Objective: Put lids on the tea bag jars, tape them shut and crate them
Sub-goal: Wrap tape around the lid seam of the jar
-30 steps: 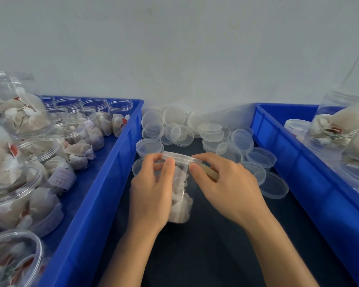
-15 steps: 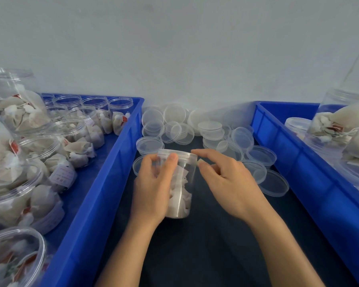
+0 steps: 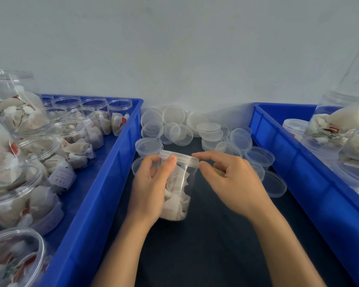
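Observation:
A clear plastic jar of tea bags (image 3: pixel 178 193) stands on the dark mat between two blue crates, with a clear lid (image 3: pixel 183 157) sitting on top of it. My left hand (image 3: pixel 149 189) wraps around the jar's left side, thumb up against the lid's rim. My right hand (image 3: pixel 234 183) is at the jar's right, its index finger and thumb pinching the right edge of the lid. Something tan shows dimly inside the right palm; I cannot tell what it is.
A heap of loose clear lids (image 3: pixel 174 129) lies behind the jar against the wall. The left blue crate (image 3: pixel 104 183) holds several open jars of tea bags (image 3: pixel 79 146). The right blue crate (image 3: pixel 288 162) holds lidded jars (image 3: pixel 336 129). The dark mat (image 3: pixel 205 245) lies between the crates.
The jar has shifted slightly left and tilted in my left hand. My right hand slid from over the lid's front to its right edge, fingers now pinching there.

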`<state>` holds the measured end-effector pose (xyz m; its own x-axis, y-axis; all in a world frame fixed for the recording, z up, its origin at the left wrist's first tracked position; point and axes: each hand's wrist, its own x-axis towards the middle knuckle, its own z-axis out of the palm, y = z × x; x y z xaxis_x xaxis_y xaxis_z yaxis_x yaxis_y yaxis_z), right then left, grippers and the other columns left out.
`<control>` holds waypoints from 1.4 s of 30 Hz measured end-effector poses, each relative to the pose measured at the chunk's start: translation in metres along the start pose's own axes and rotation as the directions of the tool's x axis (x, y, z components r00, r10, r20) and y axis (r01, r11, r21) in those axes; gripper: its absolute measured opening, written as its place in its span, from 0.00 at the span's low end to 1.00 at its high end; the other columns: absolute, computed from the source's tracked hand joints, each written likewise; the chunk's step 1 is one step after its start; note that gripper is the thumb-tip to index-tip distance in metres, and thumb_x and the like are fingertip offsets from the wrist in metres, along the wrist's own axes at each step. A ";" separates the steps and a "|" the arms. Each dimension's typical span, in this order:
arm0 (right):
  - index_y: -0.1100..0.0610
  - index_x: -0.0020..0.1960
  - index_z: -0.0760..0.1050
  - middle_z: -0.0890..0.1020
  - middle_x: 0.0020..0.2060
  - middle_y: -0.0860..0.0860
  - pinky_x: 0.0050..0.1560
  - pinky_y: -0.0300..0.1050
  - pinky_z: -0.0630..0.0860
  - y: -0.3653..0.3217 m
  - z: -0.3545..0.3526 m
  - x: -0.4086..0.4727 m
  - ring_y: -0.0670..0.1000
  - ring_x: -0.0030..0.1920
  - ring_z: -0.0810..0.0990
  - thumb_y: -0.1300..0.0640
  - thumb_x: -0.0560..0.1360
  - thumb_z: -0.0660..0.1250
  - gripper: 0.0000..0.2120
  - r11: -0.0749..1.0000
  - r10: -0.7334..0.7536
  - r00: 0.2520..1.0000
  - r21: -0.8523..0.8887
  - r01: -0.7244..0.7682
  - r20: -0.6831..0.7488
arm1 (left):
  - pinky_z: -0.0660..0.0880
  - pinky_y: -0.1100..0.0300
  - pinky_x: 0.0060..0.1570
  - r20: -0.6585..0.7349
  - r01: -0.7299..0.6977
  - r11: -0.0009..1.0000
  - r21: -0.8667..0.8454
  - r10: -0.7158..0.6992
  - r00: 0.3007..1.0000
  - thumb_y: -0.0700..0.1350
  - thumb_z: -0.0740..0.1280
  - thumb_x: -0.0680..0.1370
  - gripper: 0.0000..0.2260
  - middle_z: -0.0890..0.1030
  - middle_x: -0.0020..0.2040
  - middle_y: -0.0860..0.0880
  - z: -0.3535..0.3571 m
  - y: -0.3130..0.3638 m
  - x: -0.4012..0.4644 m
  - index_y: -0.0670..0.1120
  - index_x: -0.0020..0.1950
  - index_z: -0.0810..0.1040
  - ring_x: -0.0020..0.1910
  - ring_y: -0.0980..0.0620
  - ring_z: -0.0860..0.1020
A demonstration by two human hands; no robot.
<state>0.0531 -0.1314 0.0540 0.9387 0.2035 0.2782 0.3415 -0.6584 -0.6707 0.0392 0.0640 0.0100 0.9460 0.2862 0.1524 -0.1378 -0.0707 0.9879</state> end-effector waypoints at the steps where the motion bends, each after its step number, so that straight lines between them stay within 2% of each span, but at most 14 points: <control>1: 0.29 0.60 0.78 0.70 0.25 0.45 0.35 0.44 0.69 0.000 0.000 0.000 0.45 0.28 0.69 0.44 0.82 0.63 0.12 1.000 -0.003 1.000 0.000 0.003 -0.002 | 0.80 0.58 0.46 0.001 0.004 1.000 -0.003 -0.004 1.000 0.72 0.67 0.71 0.24 0.86 0.51 0.55 0.000 -0.001 0.000 0.56 0.56 0.82 0.49 0.57 0.85; 3: 0.28 0.60 0.78 0.69 0.25 0.44 0.35 0.43 0.68 0.000 0.001 0.000 0.45 0.28 0.69 0.43 0.81 0.63 0.12 1.000 -0.013 1.000 -0.002 0.013 -0.006 | 0.82 0.50 0.50 0.007 0.014 1.000 -0.016 -0.014 1.000 0.70 0.67 0.72 0.24 0.86 0.52 0.53 -0.001 -0.001 0.001 0.54 0.57 0.82 0.51 0.53 0.85; 10: 0.29 0.60 0.77 0.70 0.24 0.44 0.33 0.44 0.68 0.000 0.002 -0.001 0.45 0.27 0.69 0.42 0.82 0.63 0.10 1.000 -0.028 1.000 -0.001 0.028 0.000 | 0.81 0.51 0.57 0.031 0.013 0.998 -0.055 -0.011 0.999 0.71 0.67 0.71 0.28 0.87 0.54 0.53 -0.001 -0.002 0.002 0.52 0.59 0.82 0.53 0.56 0.85; 17: 0.30 0.66 0.73 0.75 0.26 0.39 0.39 0.42 0.68 0.000 0.003 0.000 0.39 0.32 0.75 0.36 0.80 0.57 0.15 1.000 -0.014 0.997 -0.020 0.015 0.071 | 0.81 0.63 0.46 0.056 -0.002 0.987 -0.159 0.011 0.998 0.70 0.68 0.70 0.30 0.87 0.51 0.55 0.001 -0.005 0.003 0.49 0.60 0.82 0.51 0.58 0.86; 20: 0.31 0.65 0.74 0.74 0.26 0.41 0.37 0.41 0.65 0.000 0.003 0.001 0.40 0.30 0.74 0.35 0.79 0.57 0.16 0.999 -0.007 0.997 0.040 0.004 0.077 | 0.81 0.65 0.46 0.093 0.012 0.982 -0.187 0.005 0.996 0.69 0.68 0.71 0.29 0.87 0.52 0.53 0.003 -0.007 0.003 0.48 0.61 0.81 0.52 0.55 0.86; 22: 0.32 0.64 0.75 0.73 0.25 0.43 0.36 0.41 0.66 0.001 0.002 0.002 0.42 0.28 0.72 0.36 0.79 0.59 0.15 0.998 0.007 0.998 0.064 -0.012 0.068 | 0.81 0.65 0.46 0.111 -0.001 0.989 -0.151 0.018 0.994 0.70 0.66 0.72 0.29 0.87 0.52 0.55 0.004 -0.007 0.001 0.50 0.61 0.80 0.52 0.55 0.86; 24: 0.32 0.64 0.76 0.71 0.24 0.44 0.35 0.42 0.66 0.001 0.000 0.001 0.43 0.27 0.71 0.38 0.81 0.61 0.13 0.997 0.021 0.998 0.068 -0.025 0.067 | 0.81 0.64 0.44 0.094 -0.078 0.997 -0.017 0.079 0.992 0.72 0.62 0.74 0.27 0.84 0.52 0.60 0.005 -0.004 -0.003 0.54 0.62 0.77 0.49 0.58 0.84; 26: 0.33 0.64 0.77 0.70 0.24 0.44 0.35 0.42 0.67 0.001 0.000 0.000 0.44 0.27 0.70 0.39 0.82 0.62 0.12 0.998 0.024 0.998 0.062 -0.027 0.058 | 0.80 0.61 0.43 0.006 -0.185 0.963 0.195 0.188 0.982 0.73 0.59 0.76 0.25 0.83 0.52 0.61 0.005 -0.002 -0.006 0.58 0.64 0.75 0.48 0.60 0.82; 28: 0.33 0.64 0.77 0.73 0.24 0.43 0.35 0.42 0.67 0.000 0.000 -0.001 0.43 0.27 0.72 0.40 0.82 0.63 0.12 0.999 0.012 0.999 0.034 -0.013 0.037 | 0.78 0.64 0.43 -0.119 -0.254 0.888 0.382 0.320 0.940 0.70 0.59 0.78 0.24 0.82 0.54 0.61 0.004 0.002 -0.009 0.57 0.65 0.76 0.49 0.64 0.81; 30: 0.33 0.65 0.76 0.77 0.26 0.41 0.37 0.41 0.68 -0.004 0.002 -0.002 0.43 0.30 0.75 0.39 0.82 0.62 0.12 1.000 -0.002 1.000 -0.018 0.002 0.012 | 0.75 0.67 0.44 -0.155 -0.253 0.849 0.464 0.359 0.920 0.69 0.59 0.78 0.24 0.80 0.54 0.62 0.006 0.006 -0.013 0.58 0.68 0.75 0.51 0.67 0.80; 32: 0.33 0.66 0.75 0.79 0.30 0.37 0.39 0.43 0.72 -0.007 0.004 -0.003 0.43 0.33 0.77 0.38 0.82 0.61 0.13 0.997 -0.008 1.000 -0.071 0.007 -0.004 | 0.73 0.66 0.45 -0.120 -0.203 0.862 0.464 0.288 0.950 0.73 0.58 0.76 0.28 0.78 0.55 0.64 0.013 0.009 -0.016 0.61 0.71 0.70 0.51 0.66 0.79; 35: 0.34 0.68 0.74 0.79 0.31 0.33 0.46 0.49 0.77 -0.011 0.005 -0.005 0.45 0.37 0.78 0.42 0.83 0.58 0.15 0.992 -0.010 1.000 -0.123 0.013 0.022 | 0.71 0.67 0.39 -0.079 -0.165 0.867 0.471 0.227 0.971 0.78 0.58 0.72 0.32 0.78 0.54 0.62 0.020 0.009 -0.013 0.63 0.70 0.62 0.47 0.65 0.79; 39: 0.33 0.71 0.71 0.78 0.30 0.38 0.51 0.51 0.76 -0.011 0.001 -0.004 0.46 0.42 0.80 0.47 0.83 0.54 0.20 0.985 -0.007 1.000 -0.173 0.012 0.030 | 0.82 0.53 0.44 -0.096 -0.178 0.894 0.412 0.236 0.967 0.79 0.58 0.72 0.30 0.83 0.53 0.57 0.017 0.006 -0.006 0.63 0.67 0.65 0.46 0.59 0.83; 42: 0.34 0.70 0.72 0.77 0.30 0.42 0.52 0.52 0.77 -0.011 0.000 -0.003 0.47 0.43 0.80 0.46 0.84 0.55 0.18 0.981 -0.013 1.000 -0.194 0.015 0.011 | 0.81 0.56 0.44 -0.091 -0.187 0.905 0.382 0.238 0.967 0.78 0.59 0.73 0.27 0.82 0.53 0.58 0.014 0.006 -0.005 0.64 0.64 0.65 0.47 0.61 0.83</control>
<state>0.0469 -0.1247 0.0609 0.9348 0.2199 0.2789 0.3396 -0.7834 -0.5205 0.0375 0.0490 0.0145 0.8553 0.3471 0.3847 -0.1892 -0.4820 0.8555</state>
